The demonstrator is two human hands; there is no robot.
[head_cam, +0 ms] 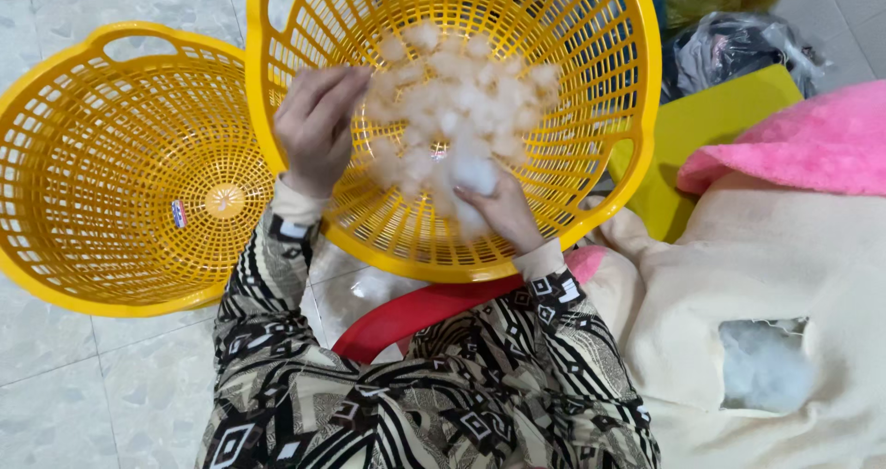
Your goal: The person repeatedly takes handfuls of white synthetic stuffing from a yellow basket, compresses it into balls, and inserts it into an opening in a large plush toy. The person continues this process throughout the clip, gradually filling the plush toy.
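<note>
Your left hand [317, 123] fingers are pressing together, tips pinching at the edge of the white stuffing fluff [457, 109]. Your right hand [503, 212] is lying palm-down on the fluff, fingers buried in a clump; I cannot tell whether they are spread or closed. The fluff is sitting inside the tilted yellow basket [591, 201], which is resting over your lap. A second yellow basket [101, 183] is lying just beside it on the tiled floor [55, 377]. A cream fabric piece [738, 266] with a stuffing-filled opening is lying to your right, a pink cloth [803, 141] above it.
</note>
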